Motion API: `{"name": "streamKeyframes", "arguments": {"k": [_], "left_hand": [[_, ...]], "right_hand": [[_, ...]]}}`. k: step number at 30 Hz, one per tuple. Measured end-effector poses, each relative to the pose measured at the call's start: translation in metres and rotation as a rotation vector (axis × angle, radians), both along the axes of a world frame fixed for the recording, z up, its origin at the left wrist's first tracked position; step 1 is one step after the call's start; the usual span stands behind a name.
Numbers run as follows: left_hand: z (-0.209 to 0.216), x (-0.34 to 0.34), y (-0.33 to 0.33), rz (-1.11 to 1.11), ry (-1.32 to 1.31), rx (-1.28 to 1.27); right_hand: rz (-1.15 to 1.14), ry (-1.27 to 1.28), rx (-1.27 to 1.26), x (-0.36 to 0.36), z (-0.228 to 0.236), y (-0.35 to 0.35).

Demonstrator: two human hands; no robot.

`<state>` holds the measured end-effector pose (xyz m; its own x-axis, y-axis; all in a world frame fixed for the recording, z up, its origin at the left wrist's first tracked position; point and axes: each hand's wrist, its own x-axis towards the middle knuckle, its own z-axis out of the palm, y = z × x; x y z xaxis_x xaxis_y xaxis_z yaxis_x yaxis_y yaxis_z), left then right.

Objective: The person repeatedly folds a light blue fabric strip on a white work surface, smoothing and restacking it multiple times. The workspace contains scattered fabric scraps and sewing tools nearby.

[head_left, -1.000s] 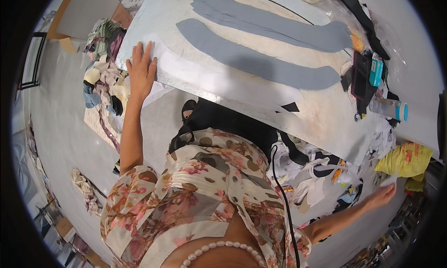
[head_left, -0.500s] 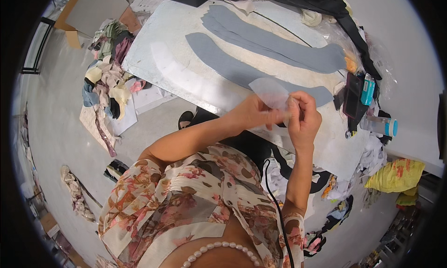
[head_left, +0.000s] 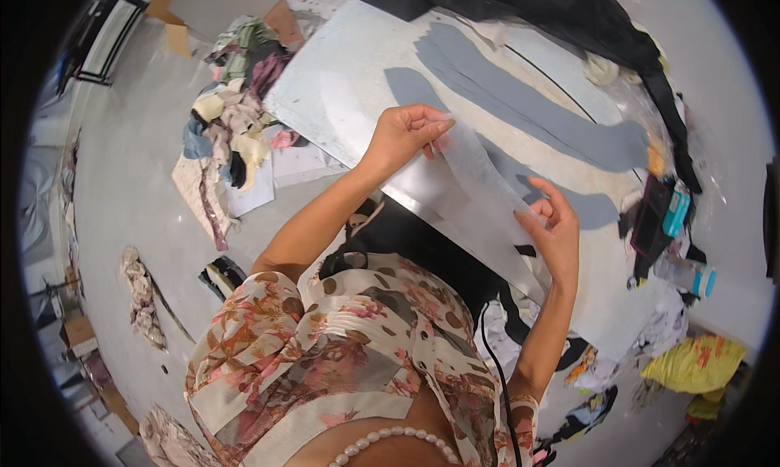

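A thin, translucent white curved strip (head_left: 479, 162) is stretched between my two hands above the table's near edge. My left hand (head_left: 410, 134) pinches its upper left end between thumb and fingertips. At the other end, my right hand (head_left: 556, 227) has its thumb and a finger closed at the strip's edge, with the index finger raised. Behind the strip lies a single grey-blue curved fabric piece (head_left: 414, 87), partly covered from view. Farther back is a stack of similar grey-blue pieces (head_left: 520, 101). A white curved strip (head_left: 343, 101) lies flat on the table at left.
The pale table (head_left: 305, 81) has black cloth (head_left: 504, 4) along its far edge. A phone (head_left: 650, 215), a turquoise box (head_left: 676, 209) and a clear bottle (head_left: 691, 276) sit at right. Fabric scraps (head_left: 236, 126) pile up at left; a yellow bag (head_left: 695, 363) lies lower right.
My hands have moved apart, the left one up and to the left, the right one slightly right and down. The translucent strip, bunched before, now hangs spread between them. The view has shifted.
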<state>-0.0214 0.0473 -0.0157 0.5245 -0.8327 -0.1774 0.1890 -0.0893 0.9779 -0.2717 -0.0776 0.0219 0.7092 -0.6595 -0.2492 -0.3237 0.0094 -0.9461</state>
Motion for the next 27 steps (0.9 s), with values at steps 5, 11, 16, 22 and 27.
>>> {"name": "streamKeyframes", "arguments": {"k": [5, 11, 16, 22, 27], "left_hand": [[-0.012, 0.052, 0.008, 0.095, -0.159, 0.115], [-0.009, 0.090, 0.011, 0.131, -0.120, 0.149], [-0.027, 0.097, 0.001, 0.187, -0.297, 0.172], [-0.035, 0.097, -0.010, 0.253, -0.659, 0.304], [-0.029, 0.094, -0.012, 0.278, -0.868, 0.412]], "right_hand": [[0.144, 0.064, -0.191, 0.037, -0.024, -0.004], [0.157, 0.080, -0.083, 0.051, -0.021, -0.005], [0.067, 0.096, -0.112, 0.045, -0.028, -0.011], [0.042, 0.195, -0.300, 0.041, -0.031, -0.019], [0.085, 0.204, -0.463, 0.039, -0.036, -0.021]]}}
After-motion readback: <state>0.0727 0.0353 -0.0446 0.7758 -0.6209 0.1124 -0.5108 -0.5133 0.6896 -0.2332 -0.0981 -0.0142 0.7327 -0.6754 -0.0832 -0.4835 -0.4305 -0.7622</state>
